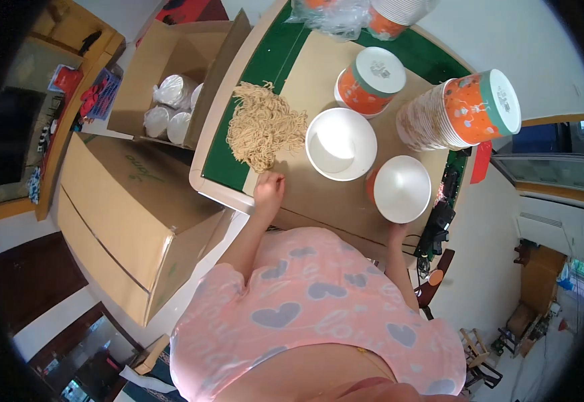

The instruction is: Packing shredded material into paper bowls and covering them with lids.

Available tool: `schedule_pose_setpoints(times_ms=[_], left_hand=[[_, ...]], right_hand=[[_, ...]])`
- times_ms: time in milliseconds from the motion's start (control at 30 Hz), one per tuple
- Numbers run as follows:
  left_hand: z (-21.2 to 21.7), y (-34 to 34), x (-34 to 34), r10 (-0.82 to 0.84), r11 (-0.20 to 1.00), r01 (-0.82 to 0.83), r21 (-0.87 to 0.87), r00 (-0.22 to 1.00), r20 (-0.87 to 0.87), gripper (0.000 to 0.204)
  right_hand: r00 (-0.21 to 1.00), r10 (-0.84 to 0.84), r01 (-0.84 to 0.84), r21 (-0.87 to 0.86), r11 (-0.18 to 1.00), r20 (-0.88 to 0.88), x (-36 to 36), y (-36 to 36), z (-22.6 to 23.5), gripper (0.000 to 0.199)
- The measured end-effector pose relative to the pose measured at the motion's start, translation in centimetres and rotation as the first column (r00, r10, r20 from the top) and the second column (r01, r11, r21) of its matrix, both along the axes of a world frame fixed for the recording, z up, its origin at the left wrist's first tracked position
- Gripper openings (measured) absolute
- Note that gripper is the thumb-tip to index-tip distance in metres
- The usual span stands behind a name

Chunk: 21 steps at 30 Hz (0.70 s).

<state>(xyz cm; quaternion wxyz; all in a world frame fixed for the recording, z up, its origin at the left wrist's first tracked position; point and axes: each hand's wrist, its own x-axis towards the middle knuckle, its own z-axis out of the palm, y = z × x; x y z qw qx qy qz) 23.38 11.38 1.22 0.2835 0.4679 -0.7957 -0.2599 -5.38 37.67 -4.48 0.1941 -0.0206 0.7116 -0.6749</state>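
My right hand (398,234), mostly hidden behind it, grips a paper tub (402,190) that is tilted so its white inside shows. A sliver of orange wall is visible on its left side. My left hand (270,191) is closed, fingers curled, just below a heap of tangled beige strands (265,127) that look like noodles or cord. Whatever those fingers may hold is hidden. Between the hands and farther back stands a white-lined paper tub (341,145) with its mouth up. Behind it an orange tub (372,80) rests upside down, its white base showing.
A tall stack of nested orange tubs (463,110) leans at the right of the table. More tubs (399,15) and clear plastic wrapping (332,19) lie at the far edge. An open carton (131,100) with wrapped white rolls stands left; black cables (436,231) run along the right edge.
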Motion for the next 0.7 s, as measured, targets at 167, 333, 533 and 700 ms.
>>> schedule_pose_setpoints(times_ms=[167, 333, 533, 700], left_hand=[[-1.6, 0.0, -0.9, 0.037, 0.991, 0.005, -0.137, 0.953, 0.302, 0.010], [2.2, 2.5, -2.1, -0.177, 0.882, 0.171, 0.440, 0.984, -0.028, 0.011], [6.4, 4.8, -2.3, -0.272, 0.685, 0.312, 0.658, 0.948, -0.167, 0.012], [3.8, 3.1, -0.2, -0.209, 0.786, 0.289, 0.547, 0.956, -0.206, 0.012]], right_hand=[[0.717, 0.634, -0.693, 0.392, 0.605, 0.289, 6.3, -3.4, 4.1, 0.021], [0.471, 0.729, -0.846, 0.020, 0.532, 0.497, 10.3, -8.7, 7.0, 0.020], [0.458, 0.722, -0.806, -0.101, 0.583, 0.518, 11.4, -14.6, 11.8, 0.015], [0.494, 0.855, -0.863, -0.029, 0.504, 0.156, 11.2, -15.4, 13.4, 0.013]])
